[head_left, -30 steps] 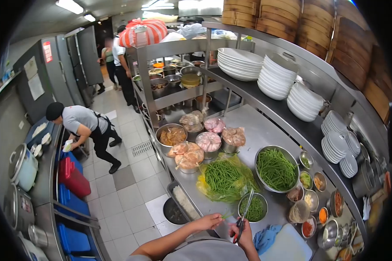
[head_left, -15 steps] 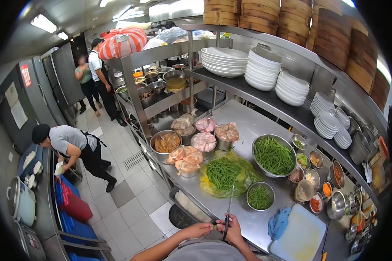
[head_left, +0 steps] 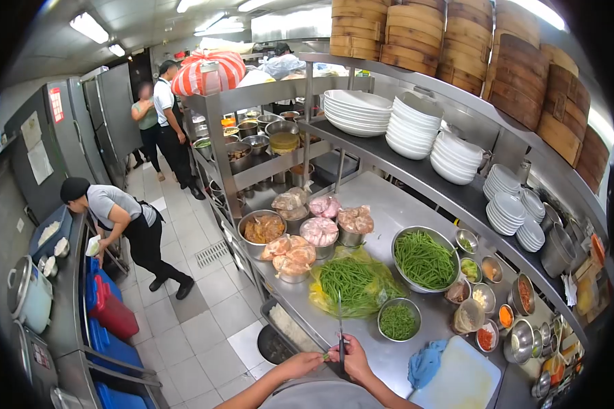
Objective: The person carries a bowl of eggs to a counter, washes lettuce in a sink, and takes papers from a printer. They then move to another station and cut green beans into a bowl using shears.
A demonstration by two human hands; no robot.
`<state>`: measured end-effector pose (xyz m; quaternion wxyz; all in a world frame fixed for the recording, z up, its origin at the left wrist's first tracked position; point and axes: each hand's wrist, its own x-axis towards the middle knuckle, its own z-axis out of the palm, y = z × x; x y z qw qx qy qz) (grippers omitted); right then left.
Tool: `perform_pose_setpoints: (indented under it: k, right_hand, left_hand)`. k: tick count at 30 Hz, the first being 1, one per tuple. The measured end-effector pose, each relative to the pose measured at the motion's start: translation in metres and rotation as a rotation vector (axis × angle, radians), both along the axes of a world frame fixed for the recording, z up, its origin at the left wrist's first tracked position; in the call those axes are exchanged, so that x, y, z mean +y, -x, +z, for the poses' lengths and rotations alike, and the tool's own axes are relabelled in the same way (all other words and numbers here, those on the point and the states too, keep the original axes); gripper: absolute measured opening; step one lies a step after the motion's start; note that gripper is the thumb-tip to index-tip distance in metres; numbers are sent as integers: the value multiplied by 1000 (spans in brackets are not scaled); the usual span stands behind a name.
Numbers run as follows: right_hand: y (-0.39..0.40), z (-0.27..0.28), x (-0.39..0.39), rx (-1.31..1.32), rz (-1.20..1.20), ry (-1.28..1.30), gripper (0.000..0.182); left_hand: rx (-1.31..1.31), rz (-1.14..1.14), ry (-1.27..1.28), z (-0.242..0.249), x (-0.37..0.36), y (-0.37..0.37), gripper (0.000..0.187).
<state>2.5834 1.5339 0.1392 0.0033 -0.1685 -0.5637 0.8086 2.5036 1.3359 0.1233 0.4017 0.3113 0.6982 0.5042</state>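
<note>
My right hand (head_left: 350, 357) is closed around the dark handle of a knife (head_left: 341, 315), its narrow blade pointing up and away from me. Close beside it, my left hand (head_left: 304, 364) pinches a short green bean piece (head_left: 327, 356) near the knife's handle. Beyond the hands, long green beans (head_left: 351, 278) lie heaped on a yellow plastic bag (head_left: 317, 300). A small metal bowl (head_left: 382, 332) of green beans in short pieces (head_left: 398, 321) stands to the right. Behind it, a larger metal bowl (head_left: 445, 287) holds long green beans.
A blue cloth (head_left: 426, 363) touches a white cutting board (head_left: 460, 375) on the right. Bagged meat (head_left: 293, 253) sits in metal pots at the back left. Stacked plates (head_left: 413, 126) fill the shelf above. A co-worker (head_left: 133, 225) bends over the left counter.
The view has shifted slightly, so the surroundings sit lower and the table items further left. Both hands keep their grips close together. The co-worker on the left is still bent over.
</note>
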Motion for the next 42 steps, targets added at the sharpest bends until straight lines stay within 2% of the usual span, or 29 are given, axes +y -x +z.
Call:
perform_pose_setpoints:
  k: [4,5,7,10,12,15,17,19,22,25,27,28,30,33,36,40,42]
  right_hand:
    - [-2,-10,15,41,16,-11,68]
    - [-5,-15,21,42,13,-4,68]
    - [-10,-22,36,59,87,-178,69]
    - [-19,-23,54,74,103,-224,73]
    - [-26,-11,63,40,68,-149,74]
    - [-36,-4,76,-7,-15,-67,74]
    - [-38,-5,86,-38,-90,-47,73]
    - [-38,-6,93,-42,-64,-43,73]
    - [-37,-12,95,-25,-10,-42,73]
    - [-35,-11,91,-26,33,-28,75]
    - [-31,-6,91,-36,53,-27,77]
    - [-30,-5,91,9,49,-54,77]
    - [-28,-4,90,59,54,-88,78]
    - [-21,-6,89,56,91,-113,76]
    - [-17,-8,80,41,161,-169,73]
    - [-12,-13,70,25,238,-241,68]
    - [-6,-14,65,36,140,-80,65]
  left_hand:
    - [21,16,-21,1,15,-10,28]
    - [-63,21,-6,3,20,-14,29]
    - [-140,18,12,2,32,-17,29]
    - [-131,-18,107,-6,54,-19,30]
    - [20,-64,145,-13,66,-21,32]
    - [68,-86,58,-26,80,-22,33]
    - [72,-77,21,-27,85,-24,32]
    - [76,-71,-17,-25,90,-27,32]
    - [12,-110,71,-21,93,-29,32]
    - [-46,-73,112,-19,90,-32,31]
    - [126,-34,-24,-17,89,-28,31]
    - [133,-27,-31,-16,88,-26,31]
    - [58,-59,64,12,86,-24,32]
    - [56,-49,82,25,82,-21,34]
    - [27,-35,91,17,72,-19,33]
    - [55,-57,30,-19,49,-7,29]
    - [-89,-6,-43,-15,26,11,26]
